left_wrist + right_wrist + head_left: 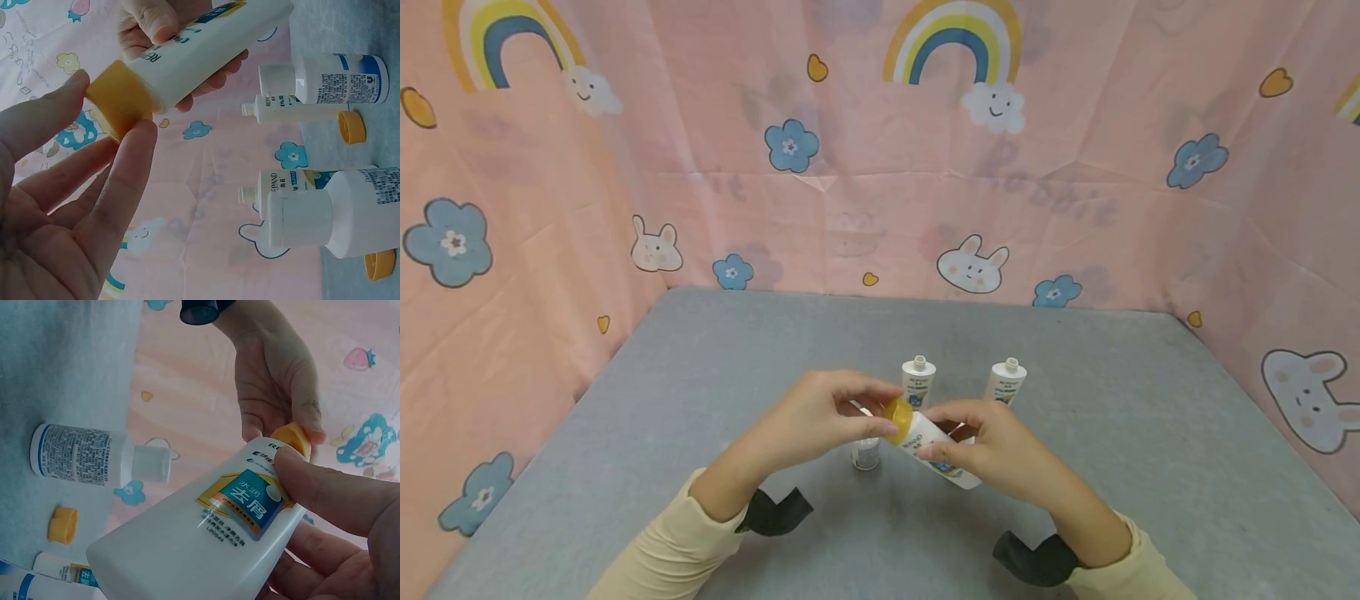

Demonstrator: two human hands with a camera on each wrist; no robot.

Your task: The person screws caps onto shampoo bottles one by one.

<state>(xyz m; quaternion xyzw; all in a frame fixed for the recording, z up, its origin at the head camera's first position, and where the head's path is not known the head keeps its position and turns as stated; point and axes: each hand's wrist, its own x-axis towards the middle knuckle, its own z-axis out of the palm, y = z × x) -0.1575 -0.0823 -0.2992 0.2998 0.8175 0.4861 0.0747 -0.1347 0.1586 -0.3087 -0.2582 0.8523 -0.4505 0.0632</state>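
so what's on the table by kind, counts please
Tubes: 3, namely the held tube (right hand on the body, left hand pinching its fitted cap) and two uncapped standing tubes
White bottles: 2
Loose yellow caps: 2
Total: 7, with the fitted cap counted as part of its tube
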